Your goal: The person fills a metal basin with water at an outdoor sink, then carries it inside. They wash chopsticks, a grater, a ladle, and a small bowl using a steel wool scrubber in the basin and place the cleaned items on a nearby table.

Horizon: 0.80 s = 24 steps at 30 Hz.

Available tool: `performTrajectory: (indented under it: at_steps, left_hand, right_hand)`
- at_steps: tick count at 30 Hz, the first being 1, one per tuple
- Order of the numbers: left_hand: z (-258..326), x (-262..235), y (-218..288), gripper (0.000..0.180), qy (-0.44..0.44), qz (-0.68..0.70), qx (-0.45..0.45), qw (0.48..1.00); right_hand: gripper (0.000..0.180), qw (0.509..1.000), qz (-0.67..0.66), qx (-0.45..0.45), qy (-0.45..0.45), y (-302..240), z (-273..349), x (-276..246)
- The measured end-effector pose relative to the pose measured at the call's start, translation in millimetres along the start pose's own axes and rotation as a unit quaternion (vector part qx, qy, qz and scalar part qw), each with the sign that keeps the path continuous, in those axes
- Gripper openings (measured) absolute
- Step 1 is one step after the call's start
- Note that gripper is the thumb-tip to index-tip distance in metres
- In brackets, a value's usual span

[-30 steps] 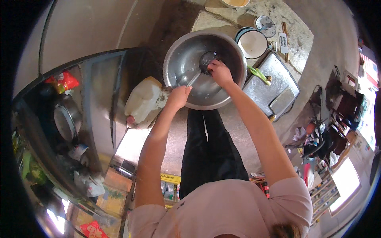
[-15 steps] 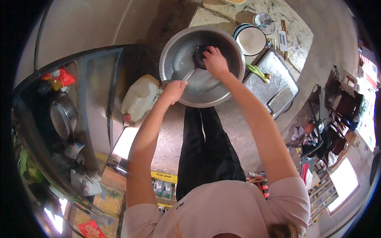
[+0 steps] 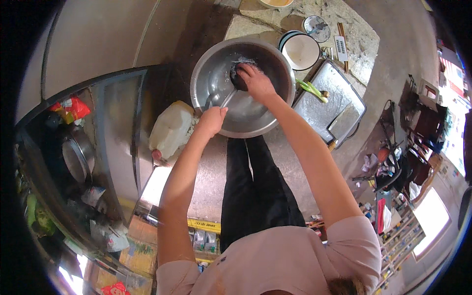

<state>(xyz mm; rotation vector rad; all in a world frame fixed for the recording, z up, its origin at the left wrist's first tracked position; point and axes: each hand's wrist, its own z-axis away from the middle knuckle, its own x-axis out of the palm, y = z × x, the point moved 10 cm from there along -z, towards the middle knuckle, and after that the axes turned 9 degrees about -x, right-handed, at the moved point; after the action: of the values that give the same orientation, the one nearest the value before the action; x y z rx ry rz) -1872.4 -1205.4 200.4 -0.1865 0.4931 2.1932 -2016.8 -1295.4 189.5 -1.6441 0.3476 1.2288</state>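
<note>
A wide metal basin (image 3: 209, 64) stands in front of me with some water in it. Inside, a ladle (image 3: 236, 81) with a dark round head and a pale metal handle lies tilted toward me. My left hand (image 3: 211, 122) is closed around the handle's end at the near rim. Over the dark head, my right hand (image 3: 258, 86) bends its fingers and presses on it; foamy or splashing water shows just beyond. The fingertips are partly hidden, so anything small under them cannot be made out.
Left of the basin is a whitish plastic jug (image 3: 172, 125) with a red cap. On the right are a white enamel pot (image 3: 301, 51), a silvery tray (image 3: 322, 110) with green onion (image 3: 309, 89) and a cleaver (image 3: 345, 123), and chopsticks (image 3: 346, 64) on the stone slab.
My right hand has shifted slightly left over the ladle's head, and the water there is now splashed or foamy. The left hand still grips the handle. The whole view has shifted a little.
</note>
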Motion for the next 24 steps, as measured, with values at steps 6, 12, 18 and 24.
performTrajectory:
  at_steps: [6,12,18,24]
  left_hand:
    - [17,-8,10,0.044,0.172,-0.078,0.063,0.98]
    - [57,-21,8,0.038,0.275,-0.075,0.035,0.958]
    - [104,-46,-16,0.023,0.389,-0.024,0.07,0.918]
    - [110,-49,-24,0.03,0.338,-0.017,0.047,0.94]
  right_hand:
    - [0.041,0.962,-0.045,0.267,0.035,21,36,11]
    - [0.025,0.956,-0.096,0.257,0.104,12,51,13]
    - [0.043,0.981,0.03,0.182,0.058,-11,45,-2]
    - [0.035,0.958,-0.008,0.264,0.111,36,40,-3]
